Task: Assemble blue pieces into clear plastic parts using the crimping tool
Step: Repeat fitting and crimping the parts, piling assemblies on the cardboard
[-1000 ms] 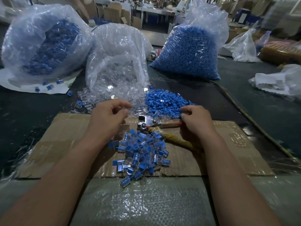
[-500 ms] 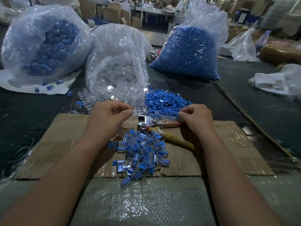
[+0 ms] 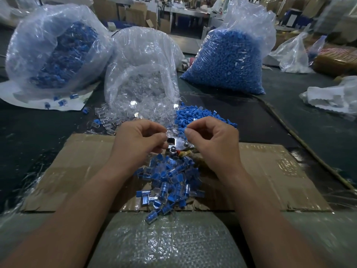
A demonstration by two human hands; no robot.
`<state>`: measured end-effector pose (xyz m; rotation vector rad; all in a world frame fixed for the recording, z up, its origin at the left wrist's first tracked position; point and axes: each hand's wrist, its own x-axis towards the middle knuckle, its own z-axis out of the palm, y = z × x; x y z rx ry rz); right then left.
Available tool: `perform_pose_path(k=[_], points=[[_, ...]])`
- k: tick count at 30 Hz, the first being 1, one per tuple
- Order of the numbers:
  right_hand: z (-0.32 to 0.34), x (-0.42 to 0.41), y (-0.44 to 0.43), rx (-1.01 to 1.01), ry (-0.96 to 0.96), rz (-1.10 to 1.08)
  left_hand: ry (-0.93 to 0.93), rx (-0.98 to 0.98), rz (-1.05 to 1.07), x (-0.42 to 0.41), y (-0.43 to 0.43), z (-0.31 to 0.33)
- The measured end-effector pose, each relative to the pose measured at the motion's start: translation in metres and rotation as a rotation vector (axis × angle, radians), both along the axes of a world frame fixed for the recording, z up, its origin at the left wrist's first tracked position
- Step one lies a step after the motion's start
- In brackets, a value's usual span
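My left hand (image 3: 139, 141) pinches a small clear plastic part (image 3: 168, 132) between thumb and forefinger. My right hand (image 3: 212, 141) is curled, its thumb and forefinger pinched together on a small blue piece that the fingertips mostly hide. The two hands nearly meet above the metal head of the crimping tool (image 3: 178, 143), which lies on the cardboard sheet (image 3: 270, 171); neither hand holds it. Below the tool lies a heap of assembled blue-and-clear pieces (image 3: 170, 180). Loose blue pieces (image 3: 195, 115) are piled just beyond the hands.
An open bag of clear parts (image 3: 143, 84) spills out behind the hands. A full bag of blue pieces (image 3: 226, 60) stands at the back right, and a bag of assembled pieces (image 3: 58, 51) at the back left. Crumpled plastic bags (image 3: 332, 97) lie far right.
My right hand has moved left from the edge of the blue pile, and both hands have come together above the crimping tool's head. The tool has not moved.
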<state>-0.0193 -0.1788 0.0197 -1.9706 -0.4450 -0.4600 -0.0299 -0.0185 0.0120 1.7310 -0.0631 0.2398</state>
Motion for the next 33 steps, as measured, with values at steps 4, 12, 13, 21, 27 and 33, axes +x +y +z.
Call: perform_pose_path(k=[4,12,13,21,27,33], points=[[-0.003,-0.002,0.006,-0.030,-0.003,0.068,-0.022,0.032,-0.004,-0.001,-0.003,0.003],[-0.006,0.001,0.006,-0.109,-0.068,0.026,-0.068,0.061,-0.046,-0.005,-0.008,0.007],[-0.006,0.001,0.006,-0.107,-0.064,0.040,-0.065,0.053,-0.048,-0.005,-0.009,0.007],[-0.005,0.001,0.004,0.001,0.018,0.201,0.010,-0.136,-0.107,-0.006,-0.007,0.011],[-0.008,0.001,0.001,0.106,0.016,0.285,0.073,-0.252,-0.143,-0.005,-0.005,0.011],[-0.007,0.003,-0.002,0.047,-0.051,0.272,0.104,-0.293,-0.165,-0.004,-0.003,0.011]])
